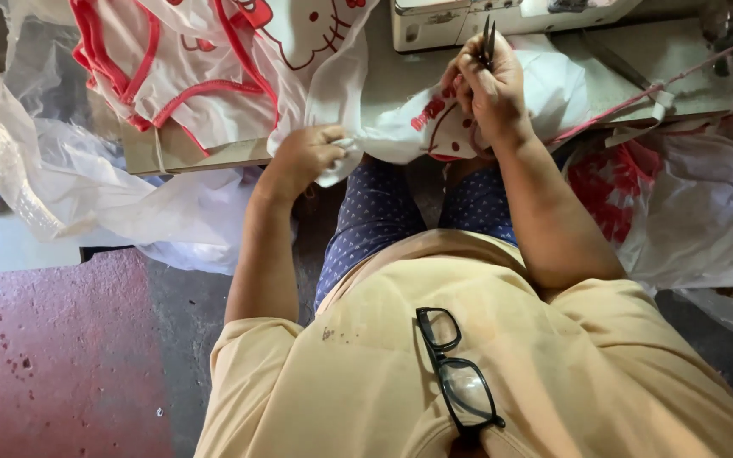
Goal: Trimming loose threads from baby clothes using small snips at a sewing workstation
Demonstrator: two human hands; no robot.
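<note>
1. The head camera looks down at a pale surface (400,80) that runs across the top of the picture. A white sewing machine (468,19) sits at its far edge. The floor (61,356) below is red on the left and grey nearer the person.

2. Clear plastic bags (69,187) hang beside the surface on the left. More plastic bags (689,212) lie on the right, and something red and white shows inside them. What it is cannot be told.

3. A pile of white cloth with red trim (205,68) lies on the surface at the top left.

4. The left hand (303,157) is closed around a fold of a white cloth piece (383,131), just over the near edge of the surface.

5. The right hand (489,89) is closed on small dark snips (487,42). It rests on the same cloth piece, further along.

6. The snips stand almost straight up in the picture. Their tips point away from the person, toward the sewing machine.

7. A thin red strip (638,95) runs from under the right hand out to the right.

8. Black glasses (456,369) hang on the person's yellow shirt (366,382).
</note>
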